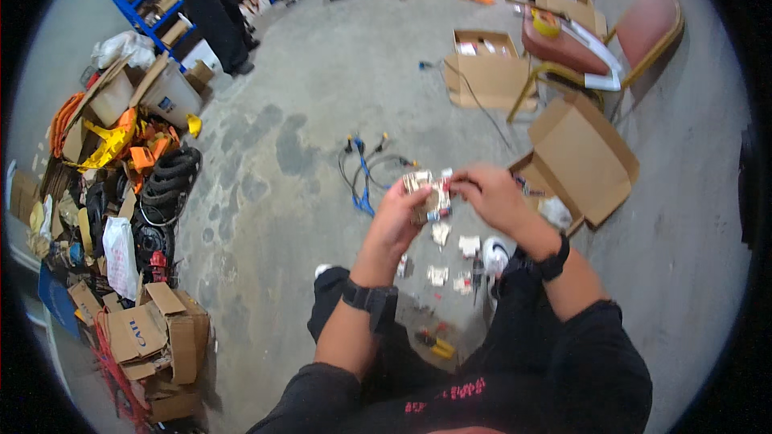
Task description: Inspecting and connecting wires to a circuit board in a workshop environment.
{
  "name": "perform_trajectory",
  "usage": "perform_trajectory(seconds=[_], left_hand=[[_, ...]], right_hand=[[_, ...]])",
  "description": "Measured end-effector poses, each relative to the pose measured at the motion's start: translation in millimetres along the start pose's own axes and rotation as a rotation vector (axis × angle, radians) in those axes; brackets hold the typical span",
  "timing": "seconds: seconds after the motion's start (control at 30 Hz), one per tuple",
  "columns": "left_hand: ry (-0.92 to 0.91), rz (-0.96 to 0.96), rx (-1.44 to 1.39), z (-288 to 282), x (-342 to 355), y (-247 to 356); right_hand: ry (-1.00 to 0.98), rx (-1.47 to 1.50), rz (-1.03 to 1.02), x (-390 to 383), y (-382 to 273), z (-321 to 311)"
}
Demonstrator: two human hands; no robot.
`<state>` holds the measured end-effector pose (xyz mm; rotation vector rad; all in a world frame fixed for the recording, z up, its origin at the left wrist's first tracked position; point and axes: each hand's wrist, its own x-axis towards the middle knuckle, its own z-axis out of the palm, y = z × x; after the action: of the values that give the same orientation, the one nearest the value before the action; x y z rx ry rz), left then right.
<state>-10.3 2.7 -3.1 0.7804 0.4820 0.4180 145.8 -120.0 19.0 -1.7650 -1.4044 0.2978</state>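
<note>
My left hand (392, 215) is closed around a cream-coloured plastic part (437, 199), like an electrical housing, held up over the floor between my legs. Closed in a pinch, my right hand (494, 197) meets the part's right side, where a small reddish piece (447, 180) shows at the fingertips. Its exact kind is too small to tell. Below my hands, similar cream parts (469, 246) lie scattered on the concrete, with a thin dark tool (478, 273) beside them. Pliers with yellow handles (438, 345) rest nearer to me.
Blue and black cables (363, 181) lie beyond my left hand. An open cardboard box (583, 162) is at the right, near a padded chair (647, 28). Boxes, hoses and bags are piled along the left. A person (213, 12) stands by blue shelving (133, 4).
</note>
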Motion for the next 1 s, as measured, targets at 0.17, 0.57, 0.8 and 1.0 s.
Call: perform_trajectory(seconds=[0.17,0.57,0.8,1.0], left_hand=[[-0.016,0.002,-0.007,9.2,-1.5,8.6],[-0.032,-0.039,-0.093,7.5,3.1,0.8],[0.046,-0.023,-0.076,8.9,1.3,6.1],[-0.014,0.084,0.022,-10.8,3.2,16.6]], right_hand=[[0.062,0.087,-0.075,3.4,0.2,0.0],[0.155,0.254,0.026,-4.3,-0.6,4.7],[0.159,0.416,0.233,5.3,-2.6,0.2],[0.206,0.742,0.351,8.5,39.2,-16.6]])
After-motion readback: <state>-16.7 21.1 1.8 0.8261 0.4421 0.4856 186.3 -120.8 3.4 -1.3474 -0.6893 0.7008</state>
